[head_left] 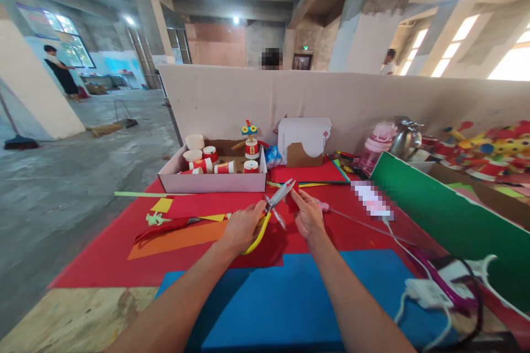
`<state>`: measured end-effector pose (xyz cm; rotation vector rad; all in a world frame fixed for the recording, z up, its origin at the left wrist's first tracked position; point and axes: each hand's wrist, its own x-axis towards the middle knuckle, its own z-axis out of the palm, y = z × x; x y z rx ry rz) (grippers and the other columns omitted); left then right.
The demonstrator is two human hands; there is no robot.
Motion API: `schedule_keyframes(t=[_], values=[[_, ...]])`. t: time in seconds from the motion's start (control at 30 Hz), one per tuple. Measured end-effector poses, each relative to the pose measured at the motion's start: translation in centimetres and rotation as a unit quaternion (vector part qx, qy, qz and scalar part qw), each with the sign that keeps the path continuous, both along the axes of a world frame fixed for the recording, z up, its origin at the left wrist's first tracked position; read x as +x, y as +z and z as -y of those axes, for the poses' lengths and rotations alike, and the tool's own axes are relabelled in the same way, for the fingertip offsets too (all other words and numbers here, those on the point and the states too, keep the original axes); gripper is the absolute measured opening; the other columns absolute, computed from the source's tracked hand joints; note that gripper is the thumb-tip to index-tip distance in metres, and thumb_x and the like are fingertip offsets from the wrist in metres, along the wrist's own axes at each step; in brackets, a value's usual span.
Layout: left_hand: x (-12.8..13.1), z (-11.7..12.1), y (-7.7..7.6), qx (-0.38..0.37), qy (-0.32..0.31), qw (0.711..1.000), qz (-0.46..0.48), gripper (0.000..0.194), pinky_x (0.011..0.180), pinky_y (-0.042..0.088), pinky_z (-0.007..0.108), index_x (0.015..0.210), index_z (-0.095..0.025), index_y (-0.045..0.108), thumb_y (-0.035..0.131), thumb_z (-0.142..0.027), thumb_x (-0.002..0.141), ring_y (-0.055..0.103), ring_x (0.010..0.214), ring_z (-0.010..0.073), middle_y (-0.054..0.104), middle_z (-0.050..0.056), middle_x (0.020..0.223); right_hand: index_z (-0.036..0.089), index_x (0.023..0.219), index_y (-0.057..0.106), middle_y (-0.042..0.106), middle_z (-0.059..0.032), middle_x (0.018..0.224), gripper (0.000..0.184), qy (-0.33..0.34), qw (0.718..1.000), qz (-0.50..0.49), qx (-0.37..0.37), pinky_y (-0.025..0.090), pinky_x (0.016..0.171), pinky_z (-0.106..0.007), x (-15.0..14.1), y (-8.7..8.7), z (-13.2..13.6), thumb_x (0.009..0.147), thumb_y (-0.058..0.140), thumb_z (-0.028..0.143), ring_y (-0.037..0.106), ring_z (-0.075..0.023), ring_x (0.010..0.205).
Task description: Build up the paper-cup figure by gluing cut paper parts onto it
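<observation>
Scissors (269,207), one pair, yellow handles, metal blades. Location: in the left hand (243,227), above the red-covered worktop (83,314), near the middle.

Orange strip (176,241): flat, apparently paper; likely light, limp and easily creased; best lifted by one edge.

Yellow piece (162,205): small, just behind the strip; similar handling expected.

Shallow box (213,183): holds paper cups (210,155), some upright, some lying. Cups probably light and quick to dent; light hold around the wall advised.

Left grip: closed around the yellow handles. Scissors judged rigid, modest in weight, slick along the metal; proper hold is at the handle loops, fingers clear of the edges. Blades appear parted, one pointing towards the other hand.

Small red piece (293,198): beside the blade tip; contact cannot be told. Judged thin, light and easily bent; proper hold is by the margin farthest from the metal.

Right hand (309,215): grip pinched on the red piece.

Pink object (324,206): just beyond the right hand, partly hidden.
</observation>
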<state>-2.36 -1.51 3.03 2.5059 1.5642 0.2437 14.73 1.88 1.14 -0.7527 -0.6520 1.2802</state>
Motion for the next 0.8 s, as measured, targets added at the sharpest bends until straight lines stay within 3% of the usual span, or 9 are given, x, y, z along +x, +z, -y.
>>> schedule_keyframes(t=[0.4, 0.8], values=[[-0.27, -0.24, -0.15, 0.022, -0.014, 1.0, 0.003, 0.03, 0.066, 0.045, 0.028, 0.118, -0.022, 0.038, 0.039, -0.023, 0.088, 0.066, 0.087, 0.0242, 0.064, 0.009, 0.106, 0.021, 0.064, 0.07, 0.069, 0.0047, 0.061, 0.028, -0.009, 1.0, -0.01, -0.002, 0.049, 0.059, -0.022, 0.08, 0.48, 0.17, 0.044, 0.087, 0.031, 0.06, -0.0098, 0.055], [-0.15, 0.0, 0.2, 0.004, -0.018, 1.0, -0.016, 0.028, 0.068, 0.046, 0.03, 0.117, -0.021, 0.038, 0.039, -0.02, 0.088, 0.066, 0.087, 0.0255, 0.065, 0.011, 0.103, 0.02, 0.069, 0.072, 0.069, 0.0029, 0.062, 0.022, 0.0, 1.0, 0.013, 0.004, 0.049, 0.061, -0.022, 0.41, 0.1, 0.01, 0.054, 0.084, 0.031, 0.06, -0.0095, 0.057]])
